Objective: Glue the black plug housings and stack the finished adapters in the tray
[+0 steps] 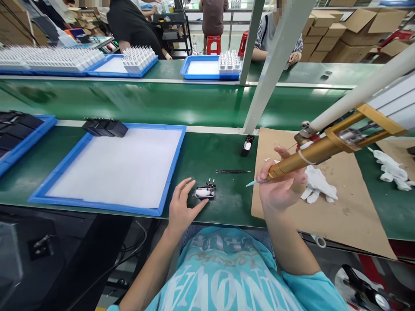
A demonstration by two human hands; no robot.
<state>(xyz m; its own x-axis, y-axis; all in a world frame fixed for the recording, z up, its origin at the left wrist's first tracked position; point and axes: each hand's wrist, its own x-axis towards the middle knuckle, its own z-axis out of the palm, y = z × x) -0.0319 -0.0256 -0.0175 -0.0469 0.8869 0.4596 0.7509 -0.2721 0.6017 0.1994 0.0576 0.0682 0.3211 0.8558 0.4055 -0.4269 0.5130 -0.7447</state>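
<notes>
My left hand point(183, 203) is at a small open plug-in device point(205, 191) lying on the green bench. Its fingers and thumb are spread around the device's left side, the thumb near the lower edge; whether they touch it is unclear. The casing shows a white part, dark wiring and two prongs pointing away from me. My right hand point(281, 185) is wrapped round a gold glue dispenser point(301, 159) slanting down from the upper right. The dispenser's pale blue nozzle point(251, 183) points left, above the bench and apart from the device. Black tweezers point(232, 171) lie between the hands.
A blue-rimmed tray point(173, 172) at left has several black housings point(105, 128) at its far edge. Another black housing point(247, 146) stands beyond the tweezers. White gloves point(319, 185) lie on cardboard point(350, 207) at right. A metal post point(259, 108) rises behind.
</notes>
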